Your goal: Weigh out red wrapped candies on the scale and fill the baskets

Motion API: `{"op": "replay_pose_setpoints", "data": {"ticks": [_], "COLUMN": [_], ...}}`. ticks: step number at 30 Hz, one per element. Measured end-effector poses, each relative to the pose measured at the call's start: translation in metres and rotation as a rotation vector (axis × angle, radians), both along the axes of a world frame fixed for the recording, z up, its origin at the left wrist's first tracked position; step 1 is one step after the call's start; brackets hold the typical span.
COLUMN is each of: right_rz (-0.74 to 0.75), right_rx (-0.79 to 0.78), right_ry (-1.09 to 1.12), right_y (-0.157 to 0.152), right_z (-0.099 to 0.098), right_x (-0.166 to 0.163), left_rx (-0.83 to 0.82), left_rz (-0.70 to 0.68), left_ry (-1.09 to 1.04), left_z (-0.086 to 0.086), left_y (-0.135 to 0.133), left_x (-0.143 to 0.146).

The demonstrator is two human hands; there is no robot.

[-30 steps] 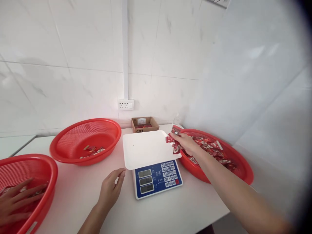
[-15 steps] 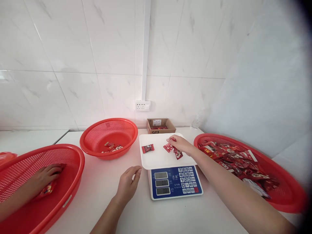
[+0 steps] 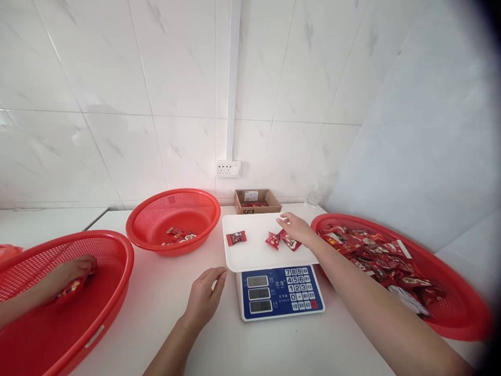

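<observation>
My right hand (image 3: 296, 228) hovers over the right side of the white weighing tray (image 3: 250, 256), thumb and fingers slightly apart with nothing seen between them. Just below its fingers lie a small red candy packet (image 3: 272, 241) and a second red packet (image 3: 288, 241), partly covered by the hand. Another red and black packet (image 3: 237, 238) rests at the tray's left. Under the tray is the blue-faced digital scale (image 3: 279, 292). My left hand (image 3: 205, 295) stays over the table left of the scale, fingers curled and thumb tip against them, holding nothing visible.
A red basket (image 3: 462, 318) heaped with packets stands right. Behind left, a round red basket (image 3: 135, 230) has several packets. Another person's hand (image 3: 76, 269) is on a red packet in the near-left basket (image 3: 127, 250). A cardboard box (image 3: 250, 210) and clear bottle (image 3: 314, 194) stand at the back.
My right hand has let go of the packets, which now lie on the tray, and has shifted slightly right. My left hand has not moved. The other person's hand has lifted slightly.
</observation>
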State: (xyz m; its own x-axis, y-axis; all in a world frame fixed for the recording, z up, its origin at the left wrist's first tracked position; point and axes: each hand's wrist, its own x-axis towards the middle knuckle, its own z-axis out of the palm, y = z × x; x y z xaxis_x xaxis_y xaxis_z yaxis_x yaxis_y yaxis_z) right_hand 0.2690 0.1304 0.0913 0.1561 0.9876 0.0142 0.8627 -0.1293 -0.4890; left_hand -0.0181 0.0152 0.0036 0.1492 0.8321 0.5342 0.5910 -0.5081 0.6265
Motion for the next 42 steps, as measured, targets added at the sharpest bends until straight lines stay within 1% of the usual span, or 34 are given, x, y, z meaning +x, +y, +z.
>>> {"op": "replay_pose_setpoints", "data": {"ticks": [3,5,10,14,18,21,25,28,31,33,34,37,39,40,42], "right_rz": [0.056,0.095,0.251,0.459,0.658,0.716,0.678,0.600,0.462,0.328,0.256,0.024,-0.081,-0.095,-0.059], "right_rx": [0.084,0.106,-0.048,-0.049,-0.051,-0.021,0.081,0.173,0.313,0.392,0.400,0.308,0.159,0.060,-0.128], "right_ry": [-0.109,-0.153,-0.152,-0.182,-0.187,-0.118,0.051,0.137,0.176,0.145,0.108,-0.016,-0.091,-0.117,-0.124], "right_y": [-0.001,-0.004,-0.019,-0.024,-0.024,-0.023,-0.022,-0.023,-0.027,-0.033,-0.037,-0.056,-0.074,-0.084,-0.102], "right_z": [-0.009,-0.015,-0.021,-0.021,-0.019,-0.019,-0.022,-0.024,-0.020,-0.013,-0.009,0.002,0.005,0.004,-0.003], "right_x": [-0.001,-0.010,-0.048,-0.072,-0.079,-0.076,-0.062,-0.046,-0.017,0.012,0.029,0.086,0.121,0.136,0.157], "left_rx": [0.006,0.004,-0.015,-0.033,-0.043,-0.051,-0.066,-0.073,-0.072,-0.061,-0.051,-0.013,-0.001,-0.002,-0.019], "left_rz": [0.000,-0.001,-0.005,-0.004,-0.007,-0.008,-0.008,-0.008,0.000,0.002,0.003,0.007,0.006,0.005,0.005], "left_ry": [-0.010,-0.010,0.002,0.003,0.001,0.000,0.006,0.010,0.011,0.010,0.008,-0.002,-0.002,-0.001,0.005], "left_z": [0.001,0.000,-0.001,-0.002,-0.002,-0.003,-0.003,-0.003,-0.003,-0.002,-0.002,-0.002,-0.003,-0.003,-0.006], "left_y": [-0.001,-0.001,0.000,0.001,0.001,0.001,0.000,0.000,0.000,0.001,0.001,0.002,0.002,0.003,0.004], "left_x": [0.000,0.000,0.000,0.000,0.000,-0.001,0.000,0.000,0.000,0.000,0.000,-0.001,-0.001,-0.001,-0.001]}}
